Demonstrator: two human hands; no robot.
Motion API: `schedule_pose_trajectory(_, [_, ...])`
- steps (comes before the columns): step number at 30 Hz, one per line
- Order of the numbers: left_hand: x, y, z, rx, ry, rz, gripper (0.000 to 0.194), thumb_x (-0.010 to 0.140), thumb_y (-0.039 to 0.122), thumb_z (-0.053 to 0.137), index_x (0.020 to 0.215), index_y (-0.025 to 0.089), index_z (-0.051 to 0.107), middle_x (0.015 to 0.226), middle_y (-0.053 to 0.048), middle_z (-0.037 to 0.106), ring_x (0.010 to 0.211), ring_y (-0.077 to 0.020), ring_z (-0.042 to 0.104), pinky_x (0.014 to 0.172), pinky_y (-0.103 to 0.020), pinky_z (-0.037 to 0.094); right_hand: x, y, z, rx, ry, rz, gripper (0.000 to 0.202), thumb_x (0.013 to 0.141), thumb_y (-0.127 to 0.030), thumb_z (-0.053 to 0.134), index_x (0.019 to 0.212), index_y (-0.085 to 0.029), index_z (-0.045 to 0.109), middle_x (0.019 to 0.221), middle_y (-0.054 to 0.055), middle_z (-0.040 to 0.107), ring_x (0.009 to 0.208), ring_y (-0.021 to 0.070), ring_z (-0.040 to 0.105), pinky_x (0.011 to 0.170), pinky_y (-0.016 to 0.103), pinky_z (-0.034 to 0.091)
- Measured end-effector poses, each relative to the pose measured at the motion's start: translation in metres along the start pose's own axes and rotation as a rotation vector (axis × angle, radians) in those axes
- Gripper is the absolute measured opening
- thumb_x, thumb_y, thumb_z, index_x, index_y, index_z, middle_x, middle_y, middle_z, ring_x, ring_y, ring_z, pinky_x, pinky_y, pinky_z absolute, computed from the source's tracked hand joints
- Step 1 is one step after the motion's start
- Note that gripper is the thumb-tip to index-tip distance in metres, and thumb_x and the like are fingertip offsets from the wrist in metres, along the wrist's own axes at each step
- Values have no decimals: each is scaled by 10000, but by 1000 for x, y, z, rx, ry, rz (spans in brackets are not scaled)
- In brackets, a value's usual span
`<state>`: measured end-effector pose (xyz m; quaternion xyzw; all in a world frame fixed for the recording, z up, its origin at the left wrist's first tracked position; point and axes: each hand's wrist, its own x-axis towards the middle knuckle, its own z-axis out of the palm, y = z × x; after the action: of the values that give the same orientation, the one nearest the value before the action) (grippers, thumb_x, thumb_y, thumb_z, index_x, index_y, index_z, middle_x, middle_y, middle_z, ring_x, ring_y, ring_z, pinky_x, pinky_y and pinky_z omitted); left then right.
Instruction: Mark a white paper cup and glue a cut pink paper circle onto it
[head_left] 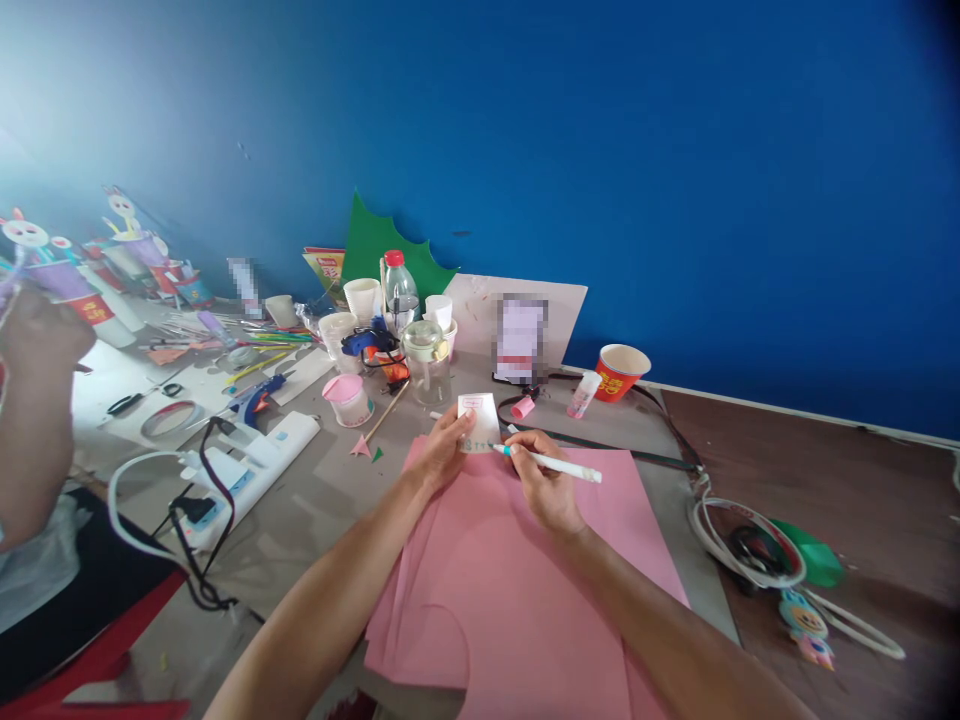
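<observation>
My left hand (442, 447) is closed on the edge of a small white paper piece (484, 415). It has a red printed frame near its top and greenish marks along its lower part; whether it is a flat card or a cup wall I cannot tell. Between the fingers of my right hand (546, 482) is a white marker (566, 466) with a teal collar. Its tip is at the lower right of the white piece, by the green marks. Both hands are above a stack of pink paper sheets (525, 590), whose near left part has a curved cut.
A power strip (255, 475) with cables and a glue gun (259, 397) lie left. Behind stand a glass jar (429, 370), a bottle (400, 290) and a phone (520, 335). A red paper cup (621, 373) and coiled cable (746, 545) are right. Another person's hand (49, 330) is far left.
</observation>
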<state>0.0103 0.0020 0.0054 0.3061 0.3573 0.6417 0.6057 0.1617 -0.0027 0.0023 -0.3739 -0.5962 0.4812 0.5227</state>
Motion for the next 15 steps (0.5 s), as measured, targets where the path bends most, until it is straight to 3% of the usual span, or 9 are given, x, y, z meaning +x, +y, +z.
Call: schedule_pose_trajectory(15, [1, -2, -4, -1, -24, -10, 436, 665, 426, 809, 973, 149, 674, 810, -51, 691, 780, -181, 652, 684, -260, 473, 5, -2, 0, 112, 99, 86, 194, 777, -386, 586, 697, -209, 593, 574, -23, 548, 535, 131, 486, 498, 248, 396])
